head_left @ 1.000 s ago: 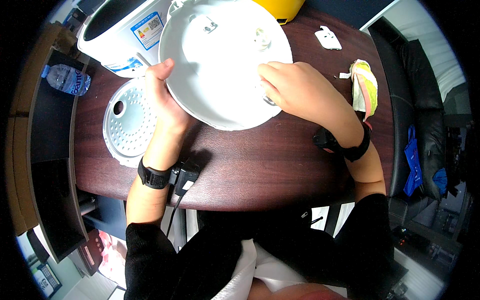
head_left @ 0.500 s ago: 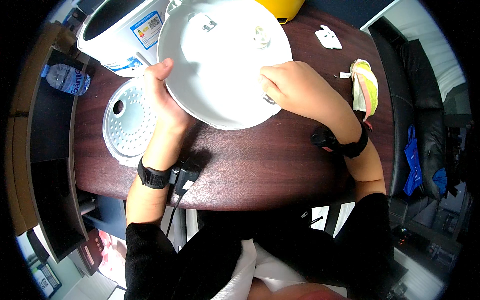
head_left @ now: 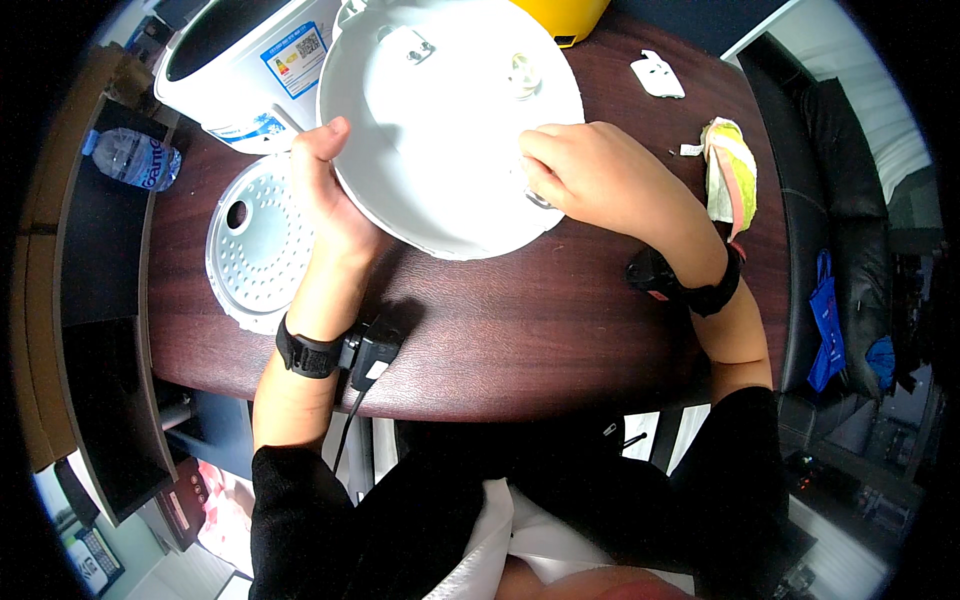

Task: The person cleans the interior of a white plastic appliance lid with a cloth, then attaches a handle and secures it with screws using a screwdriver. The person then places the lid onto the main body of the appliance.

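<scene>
A round white appliance lid (head_left: 430, 170) is tilted with its hollow inner side towards me. My left hand (head_left: 335, 195) grips its left rim, thumb over the edge. Inside the lid's right part, my right hand (head_left: 575, 170) has its fingers pinched together. A small grey metallic piece (head_left: 537, 198) peeks out below those fingers; whether they hold it or something else is hidden. Further up in the lid are a small metal fitting (head_left: 418, 48) and a round pale fitting (head_left: 522, 76). Left of my left forearm lies a light grey perforated disc (head_left: 268, 265) with one larger hole.
Behind the disc stands a white appliance body (head_left: 240, 105) with a dark opening. A yellow object (head_left: 565, 20) is at the far edge. To the right lie a white earphone case (head_left: 657, 76) and a yellow-green cloth (head_left: 733, 175). A water bottle (head_left: 135, 158) is at the left.
My right hand and forearm have shifted very slightly, and the lid has tilted a touch with them. My left hand keeps its grip on the rim.
</scene>
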